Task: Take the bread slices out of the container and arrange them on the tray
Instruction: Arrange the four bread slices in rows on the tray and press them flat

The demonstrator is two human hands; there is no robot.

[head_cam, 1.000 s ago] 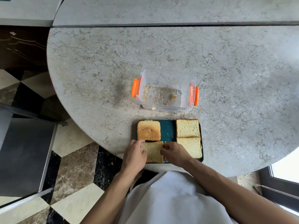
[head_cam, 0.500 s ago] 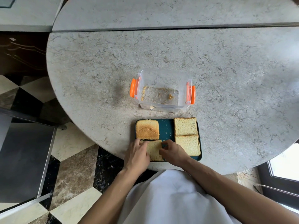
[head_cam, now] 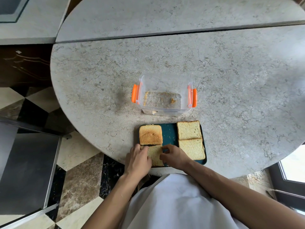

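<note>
A dark teal tray (head_cam: 169, 133) lies at the near edge of the round stone table. A browned slice (head_cam: 150, 135) fills its far left corner. Two pale slices sit on its right side, one far (head_cam: 189, 130) and one near (head_cam: 193, 149). A fourth slice (head_cam: 156, 156) lies at the near left, held between both hands. My left hand (head_cam: 138, 160) grips its left edge and my right hand (head_cam: 173, 157) pinches its right edge. Beyond the tray stands the clear container (head_cam: 164, 95) with orange clips, holding only crumbs.
The grey stone table (head_cam: 239, 90) curves away on both sides, its near edge just below the tray. A second counter slab (head_cam: 165, 15) adjoins it at the back. Checkered floor tiles (head_cam: 79, 176) and a dark metal surface (head_cam: 24, 171) lie to the left below.
Both hands have closed in on the near left slice, covering more of it. The slice sits slightly lower on the tray. The other slices and the container have not moved.
</note>
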